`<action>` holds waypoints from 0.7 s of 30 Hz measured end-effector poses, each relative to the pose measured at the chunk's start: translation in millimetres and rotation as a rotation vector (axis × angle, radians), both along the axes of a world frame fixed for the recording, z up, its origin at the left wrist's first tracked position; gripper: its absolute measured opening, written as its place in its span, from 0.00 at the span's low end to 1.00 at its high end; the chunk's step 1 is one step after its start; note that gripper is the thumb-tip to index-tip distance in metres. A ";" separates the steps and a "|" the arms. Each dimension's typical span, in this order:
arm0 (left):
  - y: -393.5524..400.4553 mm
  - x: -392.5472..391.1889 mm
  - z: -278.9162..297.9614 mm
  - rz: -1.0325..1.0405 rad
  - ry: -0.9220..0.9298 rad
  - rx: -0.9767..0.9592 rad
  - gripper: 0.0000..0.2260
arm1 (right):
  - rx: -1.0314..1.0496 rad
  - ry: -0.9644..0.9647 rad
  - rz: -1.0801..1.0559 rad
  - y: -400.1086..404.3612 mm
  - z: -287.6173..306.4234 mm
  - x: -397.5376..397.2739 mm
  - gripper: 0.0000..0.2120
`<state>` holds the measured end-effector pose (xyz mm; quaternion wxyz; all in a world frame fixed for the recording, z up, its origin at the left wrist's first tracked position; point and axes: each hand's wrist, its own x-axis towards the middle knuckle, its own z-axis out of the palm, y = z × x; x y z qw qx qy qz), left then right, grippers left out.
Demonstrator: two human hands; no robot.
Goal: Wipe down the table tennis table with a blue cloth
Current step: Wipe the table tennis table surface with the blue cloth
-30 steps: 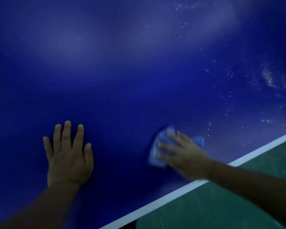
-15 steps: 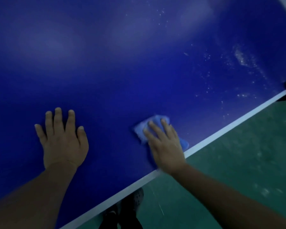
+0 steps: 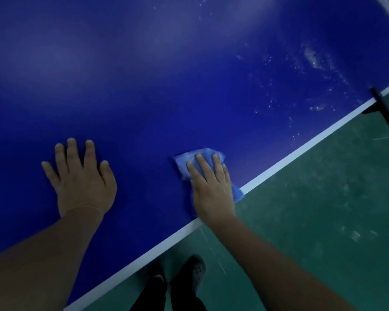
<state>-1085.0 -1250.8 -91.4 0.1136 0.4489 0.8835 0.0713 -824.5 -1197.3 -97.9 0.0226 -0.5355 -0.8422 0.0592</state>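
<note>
Table tennis table (image 3: pixel 189 86): dark blue top, white edge line running diagonally. Blue cloth (image 3: pixel 190 161): lies flat on the table, just inside the white edge line, one corner reaching that line. Right hand (image 3: pixel 211 187): fingers straight, pressing flat on the cloth. Left hand (image 3: pixel 81 178): fingers spread, palm flat on the table, well apart from the cloth, holding nothing. White specks (image 3: pixel 312 59): scattered on the table beyond the cloth. Dark shoes (image 3: pixel 193 272): on green floor (image 3: pixel 323 209) below the table edge.
</note>
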 end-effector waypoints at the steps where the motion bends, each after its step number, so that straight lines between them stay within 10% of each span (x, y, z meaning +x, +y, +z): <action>1: 0.2 0.1 0.0 -0.001 -0.001 -0.002 0.26 | -0.019 0.003 0.052 6.7 2.1 12.8 0.24; 10: 1.1 0.0 -1.6 0.000 0.010 0.001 0.25 | 0.014 -0.012 -0.585 130.3 5.9 88.9 0.23; 21: 1.4 1.8 -3.5 -0.001 0.043 -0.003 0.29 | -0.089 0.033 0.366 118.8 3.8 60.0 0.21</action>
